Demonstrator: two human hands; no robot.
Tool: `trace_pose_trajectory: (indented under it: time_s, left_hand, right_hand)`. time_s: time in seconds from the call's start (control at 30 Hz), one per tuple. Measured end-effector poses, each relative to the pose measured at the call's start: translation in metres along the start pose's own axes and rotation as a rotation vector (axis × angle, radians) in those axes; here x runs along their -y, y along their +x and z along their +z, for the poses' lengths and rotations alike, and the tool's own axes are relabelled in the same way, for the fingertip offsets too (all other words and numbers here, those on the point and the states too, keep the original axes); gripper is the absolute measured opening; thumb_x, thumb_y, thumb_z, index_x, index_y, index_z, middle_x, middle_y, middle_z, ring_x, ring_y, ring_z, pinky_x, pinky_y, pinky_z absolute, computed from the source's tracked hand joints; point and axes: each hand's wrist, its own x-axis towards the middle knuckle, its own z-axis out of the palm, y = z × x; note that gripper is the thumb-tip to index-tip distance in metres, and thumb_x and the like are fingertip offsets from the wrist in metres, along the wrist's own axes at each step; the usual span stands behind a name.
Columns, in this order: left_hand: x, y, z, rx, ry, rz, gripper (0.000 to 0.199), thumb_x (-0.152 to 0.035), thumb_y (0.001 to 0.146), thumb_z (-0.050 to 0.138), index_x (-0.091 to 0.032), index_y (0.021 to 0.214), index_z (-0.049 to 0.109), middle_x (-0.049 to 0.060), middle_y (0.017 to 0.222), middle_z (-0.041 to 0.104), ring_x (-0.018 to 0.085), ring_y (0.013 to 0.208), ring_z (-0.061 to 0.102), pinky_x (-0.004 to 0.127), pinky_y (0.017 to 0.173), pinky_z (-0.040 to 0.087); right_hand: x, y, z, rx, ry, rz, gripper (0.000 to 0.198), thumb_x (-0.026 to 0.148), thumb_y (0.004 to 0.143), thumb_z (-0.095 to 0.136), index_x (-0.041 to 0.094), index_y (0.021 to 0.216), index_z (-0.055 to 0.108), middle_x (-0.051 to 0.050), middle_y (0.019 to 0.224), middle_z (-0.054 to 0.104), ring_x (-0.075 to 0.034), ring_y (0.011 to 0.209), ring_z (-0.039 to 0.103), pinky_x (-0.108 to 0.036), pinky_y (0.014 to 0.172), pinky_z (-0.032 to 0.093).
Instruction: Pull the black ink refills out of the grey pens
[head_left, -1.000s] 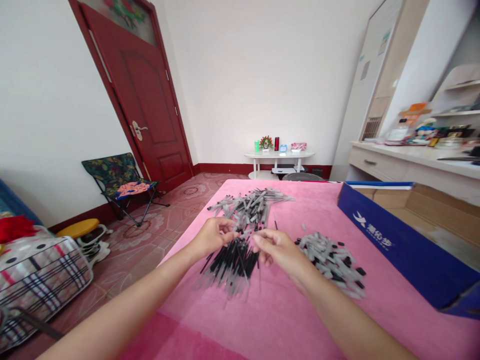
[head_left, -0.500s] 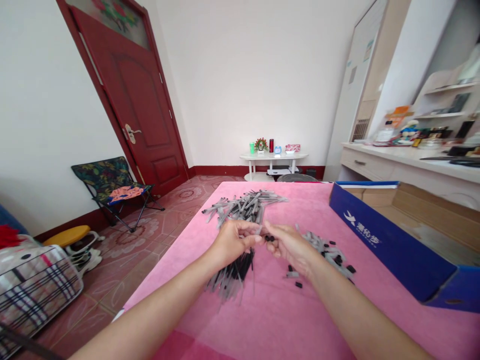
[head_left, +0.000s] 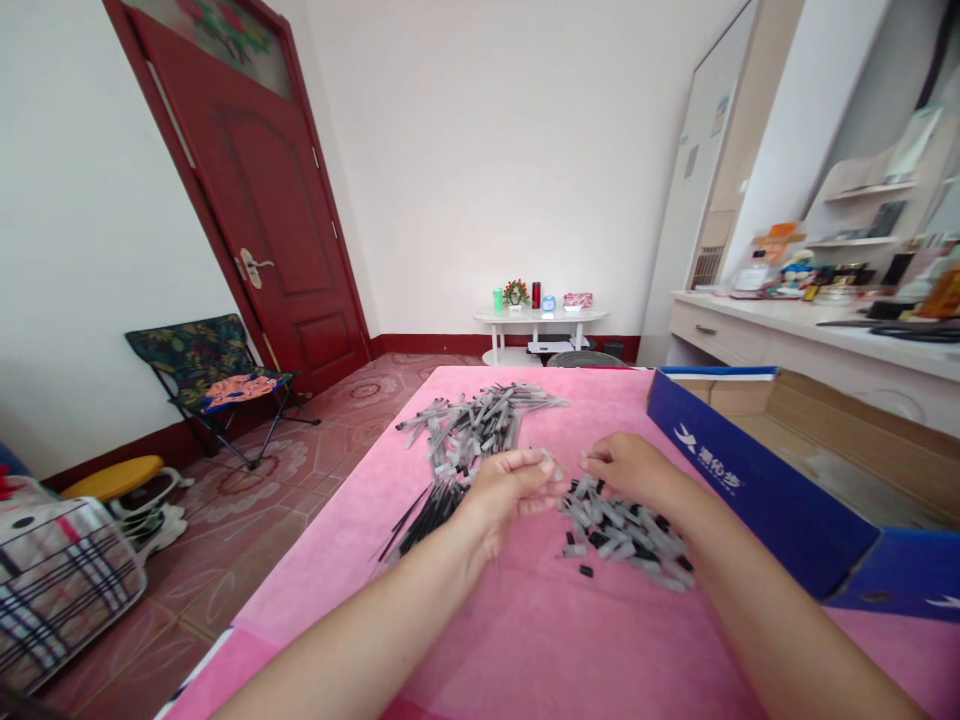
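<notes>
My left hand [head_left: 519, 485] is closed in a pinch over the middle of the pink table, between two piles. Something small and pale shows at its fingertips, too blurred to name. My right hand [head_left: 634, 466] is curled, thumb and finger together, at the far edge of a pile of short grey and black pen caps [head_left: 626, 530]. Whatever it holds is hidden. Beyond my left hand lies a heap of grey, black-ended pens [head_left: 480, 420]. Thin black sticks like pen refills [head_left: 431, 515] lie beside my left forearm, partly covered by it.
A blue open cardboard box [head_left: 757, 480] stands at the right of the pink-covered table [head_left: 525, 640]. Behind it is a white dresser [head_left: 735, 325] with bottles on it. A folding chair [head_left: 217, 365] and a checked bag [head_left: 67, 590] are on the floor at the left.
My hands were close together over the pens; now they are apart. My right hand has moved right to the caps, and my left hand has shifted slightly right. The view has shifted a little.
</notes>
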Motion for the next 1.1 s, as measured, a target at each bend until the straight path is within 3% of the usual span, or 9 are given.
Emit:
trace_pose_trajectory:
  time_s: [0.1, 0.27, 0.37, 0.53, 0.63, 0.8, 0.9, 1.0, 1.1]
  left_hand:
    - [0.006, 0.005, 0.006, -0.061, -0.018, -0.033, 0.036, -0.028, 0.06, 0.074, -0.012, 0.09, 0.063, 0.007, 0.083, 0.064, 0.012, 0.069, 0.062, 0.019, 0.059, 0.047]
    - [0.005, 0.013, 0.017, -0.072, -0.108, -0.036, 0.03, -0.023, 0.058, 0.075, -0.012, 0.084, 0.065, 0.003, 0.072, 0.063, 0.007, 0.058, 0.058, 0.017, 0.056, 0.047]
    - [0.006, 0.019, 0.02, -0.085, -0.14, -0.039, 0.03, -0.018, 0.057, 0.075, -0.012, 0.084, 0.065, 0.003, 0.068, 0.063, 0.008, 0.058, 0.059, 0.016, 0.055, 0.047]
    - [0.017, 0.029, 0.018, -0.093, -0.19, -0.001, 0.032, -0.015, 0.054, 0.076, -0.009, 0.082, 0.063, 0.007, 0.073, 0.066, 0.011, 0.062, 0.063, 0.02, 0.06, 0.05]
    - [0.022, 0.03, 0.014, -0.073, -0.155, -0.002, 0.031, -0.019, 0.055, 0.076, -0.008, 0.081, 0.063, 0.009, 0.073, 0.066, 0.013, 0.064, 0.063, 0.024, 0.065, 0.05]
    - [0.005, 0.036, -0.012, -0.089, 0.355, 0.078, 0.023, -0.024, 0.063, 0.069, -0.011, 0.082, 0.067, 0.008, 0.078, 0.067, 0.012, 0.063, 0.061, 0.02, 0.055, 0.046]
    - [-0.019, 0.043, -0.051, -0.318, 0.877, 0.248, 0.015, -0.022, 0.067, 0.062, -0.015, 0.079, 0.068, 0.005, 0.077, 0.068, 0.013, 0.066, 0.06, 0.022, 0.06, 0.045]
    - [-0.042, 0.043, -0.095, -0.64, 1.339, 0.215, 0.015, -0.024, 0.068, 0.059, -0.024, 0.079, 0.069, 0.001, 0.081, 0.068, 0.016, 0.077, 0.061, 0.024, 0.068, 0.044]
    - [-0.054, 0.039, -0.127, -0.753, 1.446, 0.137, 0.019, -0.028, 0.068, 0.059, -0.027, 0.084, 0.068, 0.003, 0.089, 0.068, 0.019, 0.086, 0.06, 0.026, 0.073, 0.042]
  right_hand:
    - [0.009, -0.006, -0.012, -0.058, 0.007, -0.013, 0.028, 0.033, 0.074, 0.048, 0.015, 0.056, 0.06, -0.004, 0.047, 0.059, -0.012, 0.044, 0.053, -0.021, 0.042, 0.03]
    - [0.034, -0.016, -0.022, 0.027, 0.368, -0.164, 0.022, 0.033, 0.072, 0.051, 0.014, 0.071, 0.063, -0.002, 0.058, 0.063, -0.014, 0.05, 0.059, -0.02, 0.045, 0.039]
    - [0.036, -0.017, -0.023, -0.028, 0.477, -0.17, 0.015, 0.026, 0.066, 0.056, 0.013, 0.072, 0.062, -0.002, 0.057, 0.063, -0.014, 0.048, 0.058, -0.022, 0.047, 0.043]
    - [0.029, -0.015, -0.02, 0.038, 0.567, -0.12, 0.017, 0.024, 0.064, 0.058, 0.014, 0.077, 0.061, -0.005, 0.068, 0.066, -0.016, 0.056, 0.062, -0.023, 0.049, 0.045]
    - [0.028, -0.014, -0.016, 0.077, 0.479, -0.139, 0.013, 0.022, 0.064, 0.057, 0.014, 0.074, 0.062, -0.004, 0.066, 0.066, -0.015, 0.057, 0.061, -0.022, 0.049, 0.045]
    - [0.017, -0.008, -0.013, 0.044, 0.268, -0.071, 0.014, 0.019, 0.065, 0.052, 0.014, 0.072, 0.063, -0.003, 0.056, 0.065, -0.014, 0.052, 0.06, -0.02, 0.047, 0.042]
    - [0.001, -0.003, -0.015, 0.001, 0.086, -0.061, 0.012, 0.019, 0.064, 0.052, 0.016, 0.066, 0.064, -0.003, 0.055, 0.064, -0.015, 0.052, 0.06, -0.021, 0.049, 0.04]
    - [-0.009, 0.0, -0.018, -0.036, -0.082, -0.025, 0.011, 0.022, 0.063, 0.055, 0.018, 0.062, 0.065, -0.003, 0.059, 0.066, -0.015, 0.056, 0.06, -0.022, 0.053, 0.039]
    - [-0.008, 0.001, -0.017, -0.099, -0.093, -0.022, 0.016, 0.028, 0.067, 0.054, 0.019, 0.067, 0.066, -0.005, 0.069, 0.068, -0.015, 0.059, 0.061, -0.022, 0.054, 0.039]
